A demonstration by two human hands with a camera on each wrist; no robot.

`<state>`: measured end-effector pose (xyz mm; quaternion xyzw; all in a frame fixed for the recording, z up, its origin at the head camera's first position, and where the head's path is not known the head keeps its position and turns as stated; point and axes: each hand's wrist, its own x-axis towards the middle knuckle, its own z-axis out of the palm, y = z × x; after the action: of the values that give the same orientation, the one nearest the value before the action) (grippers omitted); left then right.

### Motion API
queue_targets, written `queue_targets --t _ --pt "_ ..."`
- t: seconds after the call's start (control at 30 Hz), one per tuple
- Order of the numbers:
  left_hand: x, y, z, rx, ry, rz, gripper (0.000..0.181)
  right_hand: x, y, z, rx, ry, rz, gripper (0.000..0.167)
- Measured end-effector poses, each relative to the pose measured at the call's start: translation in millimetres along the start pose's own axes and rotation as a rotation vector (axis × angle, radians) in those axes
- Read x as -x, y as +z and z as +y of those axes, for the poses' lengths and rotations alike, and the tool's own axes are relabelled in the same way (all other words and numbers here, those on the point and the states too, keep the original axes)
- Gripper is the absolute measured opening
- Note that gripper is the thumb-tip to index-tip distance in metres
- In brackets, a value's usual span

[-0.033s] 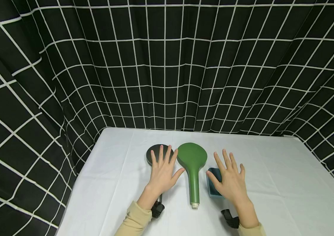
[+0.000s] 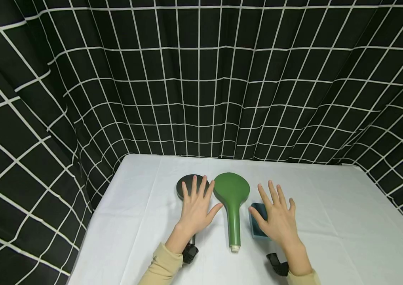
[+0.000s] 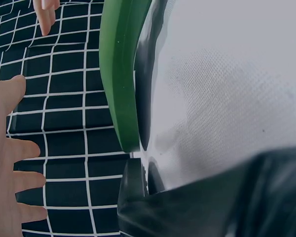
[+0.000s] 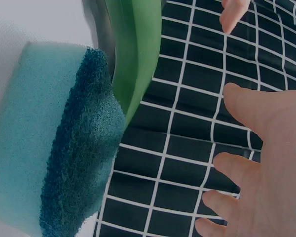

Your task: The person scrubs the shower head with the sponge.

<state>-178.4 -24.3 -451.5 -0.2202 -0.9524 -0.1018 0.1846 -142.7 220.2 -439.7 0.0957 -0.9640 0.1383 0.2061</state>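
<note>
The left grip (image 2: 195, 213), fingers apart, partly hides a black shower head (image 2: 180, 188); the right grip (image 2: 279, 219), likewise spread, partly covers a blue sponge (image 4: 54, 133). Between them, a green shower head (image 2: 231, 190) lies on the desk (image 2: 337, 206), before a gridded curtain (image 2: 201, 79).

A white cloth (image 2: 344, 237) covers the desk (image 2: 141, 221). On it, left to right, lie a black round-headed object (image 2: 189, 183), a green shower head (image 2: 232, 194) and a blue sponge (image 4: 34, 128).
</note>
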Motion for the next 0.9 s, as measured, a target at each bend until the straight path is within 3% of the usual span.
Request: queue_targets --t 0.3,0.43,0.57,0.7,0.8,0.9 --pt "-1.5 -4.3 2.7 0.086 -0.006 0.034 0.065 -0.2 -4.3 -0.7 0.005 0.024 -0.052 0.068" --pt "-0.6 -6.6 9.7 0.231 -0.033 0.074 0.055 3.0 -9.5 -2.5 0.014 0.088 -0.136 0.065" --pt "4.0 -4.5 22.2 0.39 -0.071 0.099 0.041 5.9 -11.4 -4.9 0.027 0.184 -0.276 0.07" --pt "9.7 4.0 37.6 0.543 -0.171 0.001 0.036 6.8 -9.5 -8.9 0.025 0.272 -0.398 0.085" --pt "10.5 13.6 47.7 0.721 -0.273 -0.131 0.041 7.0 -8.1 -12.0 0.021 0.322 -0.441 0.094" --pt "8.8 23.2 54.0 0.889 -0.354 -0.206 0.045 6.8 -7.2 -14.3 0.035 0.344 -0.461 0.097"
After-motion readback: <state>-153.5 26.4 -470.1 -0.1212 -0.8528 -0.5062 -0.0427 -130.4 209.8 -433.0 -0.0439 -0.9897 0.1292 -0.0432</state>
